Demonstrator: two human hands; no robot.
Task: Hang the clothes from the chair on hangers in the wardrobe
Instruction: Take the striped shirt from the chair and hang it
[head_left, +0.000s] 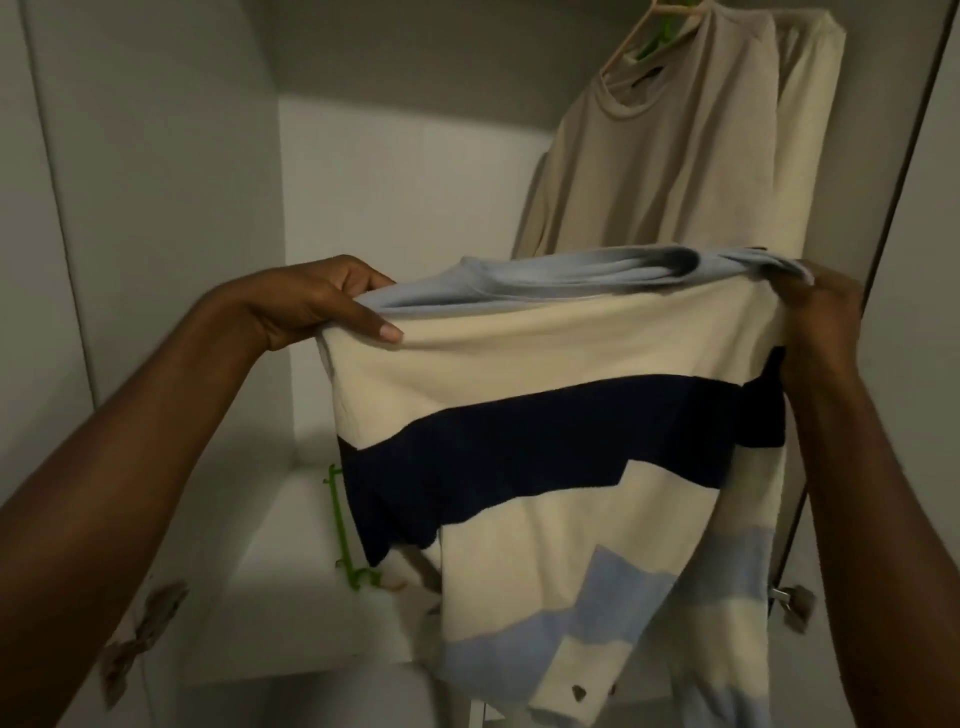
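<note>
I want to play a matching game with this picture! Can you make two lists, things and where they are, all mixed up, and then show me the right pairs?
Things:
1. striped shirt
2. beige shirt
3. loose green hanger
4. left hand

Places:
A. lying on the wardrobe shelf
B. hanging up at the top right
C. held up by both hands
D. gripping the striped shirt's left shoulder

Pairs: 1-C, 2-B, 3-A, 4-D

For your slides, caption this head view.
Both hands, left hand and right hand, hold a striped sweater before the wardrobe.
</note>
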